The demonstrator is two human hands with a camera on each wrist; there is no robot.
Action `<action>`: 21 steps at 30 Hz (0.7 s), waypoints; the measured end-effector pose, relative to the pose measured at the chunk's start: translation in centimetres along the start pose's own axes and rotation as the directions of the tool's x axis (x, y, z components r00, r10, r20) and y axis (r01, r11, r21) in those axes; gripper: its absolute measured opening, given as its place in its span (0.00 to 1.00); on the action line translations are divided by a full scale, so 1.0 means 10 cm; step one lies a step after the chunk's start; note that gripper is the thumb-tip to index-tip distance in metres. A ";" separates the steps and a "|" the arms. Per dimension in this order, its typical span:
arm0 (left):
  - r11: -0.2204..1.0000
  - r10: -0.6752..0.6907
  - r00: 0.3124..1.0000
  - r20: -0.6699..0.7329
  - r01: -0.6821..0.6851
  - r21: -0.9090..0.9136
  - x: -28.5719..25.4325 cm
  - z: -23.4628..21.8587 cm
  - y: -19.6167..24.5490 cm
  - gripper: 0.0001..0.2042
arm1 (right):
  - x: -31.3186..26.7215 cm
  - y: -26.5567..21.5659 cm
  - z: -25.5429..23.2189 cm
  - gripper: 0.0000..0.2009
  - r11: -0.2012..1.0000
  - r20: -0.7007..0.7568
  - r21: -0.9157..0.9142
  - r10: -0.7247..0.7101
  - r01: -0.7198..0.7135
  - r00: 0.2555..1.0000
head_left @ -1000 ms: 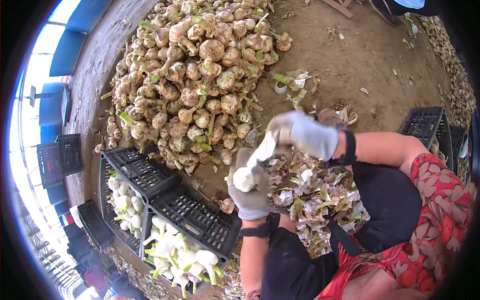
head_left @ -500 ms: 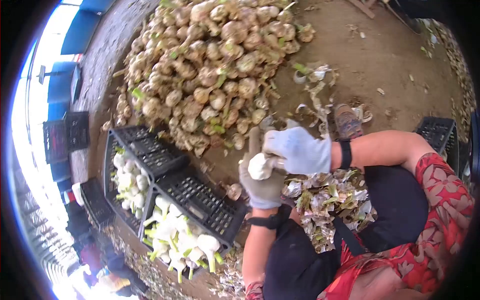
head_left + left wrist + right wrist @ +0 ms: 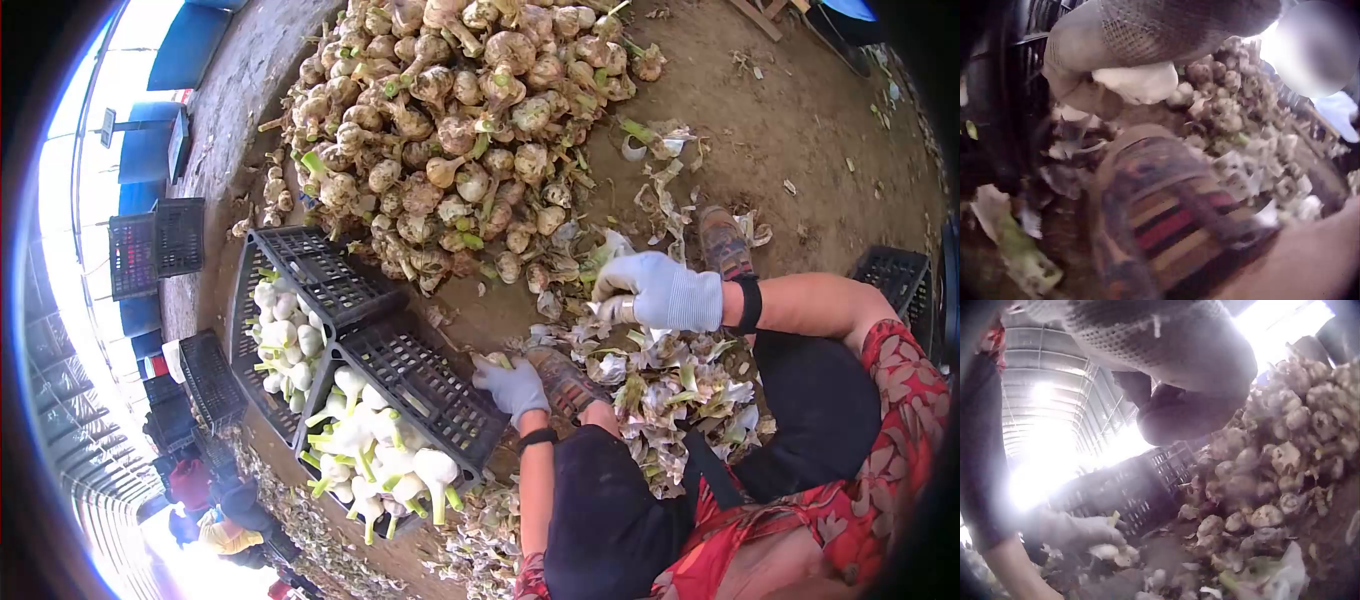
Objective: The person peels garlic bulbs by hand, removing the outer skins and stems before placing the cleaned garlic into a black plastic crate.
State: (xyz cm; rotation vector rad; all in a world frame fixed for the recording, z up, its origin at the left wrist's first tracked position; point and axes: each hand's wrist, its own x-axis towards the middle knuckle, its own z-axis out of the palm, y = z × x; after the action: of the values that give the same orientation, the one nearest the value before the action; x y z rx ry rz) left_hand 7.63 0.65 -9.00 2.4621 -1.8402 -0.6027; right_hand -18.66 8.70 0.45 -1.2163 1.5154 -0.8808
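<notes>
My gloved left hand (image 3: pixel 512 388) is beside the near black crate and holds a garlic bulb. The bulb's white side (image 3: pixel 1141 82) shows under the fingers in the left wrist view. A short green-tipped stem (image 3: pixel 1114 518) sticks up from that hand in the right wrist view. My gloved right hand (image 3: pixel 660 290) hovers over a heap of peelings, its fingers loosely curved, with nothing visible between them. Just beyond it is a pale strip of peel (image 3: pixel 612 245). Cleaned white garlic (image 3: pixel 365 440) fills the near crate (image 3: pixel 430 400); more bulbs (image 3: pixel 290 340) lie in the second crate.
A big pile of unpeeled garlic (image 3: pixel 450 130) lies ahead on the dirt floor. Garlic peelings (image 3: pixel 680 400) are heaped between my legs, near my patterned shoes (image 3: pixel 565 385). Black crates (image 3: pixel 890 275) stand at the right, others (image 3: pixel 155 245) at the far left. People (image 3: pixel 225 510) are in the lower left.
Both hands were together at a white garlic bulb. The left has since carried the bulb toward the near crate, and the right has drawn away to the right. The head view has shifted.
</notes>
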 end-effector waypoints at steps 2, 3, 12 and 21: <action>0.997 -0.044 0.996 0.073 0.039 0.068 0.03 -0.04 0.09 0.33 | -0.03 -0.04 0.01 0.12 0.998 0.097 -0.051 0.030 -0.026 0.995; 1.000 0.013 0.999 0.051 -0.013 0.014 0.09 0.01 -0.02 0.32 | -0.03 0.00 0.03 0.12 0.998 0.103 -0.061 -0.006 0.013 0.995; 0.370 0.585 0.810 -0.030 -0.300 -0.879 -0.34 -0.22 0.82 0.32 | 0.21 0.12 -0.12 0.21 0.936 -0.020 0.223 0.282 -0.271 0.959; 0.335 0.842 0.510 -0.174 -0.747 -0.574 -0.65 -0.42 1.31 0.32 | 0.29 -0.06 -0.24 0.21 0.877 -0.129 0.470 0.184 -0.104 0.974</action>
State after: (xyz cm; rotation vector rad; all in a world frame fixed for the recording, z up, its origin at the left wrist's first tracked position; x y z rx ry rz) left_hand -4.68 1.65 -0.18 0.8945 -2.1395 -1.0521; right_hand -20.88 5.68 0.96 -0.6841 1.3984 -1.1854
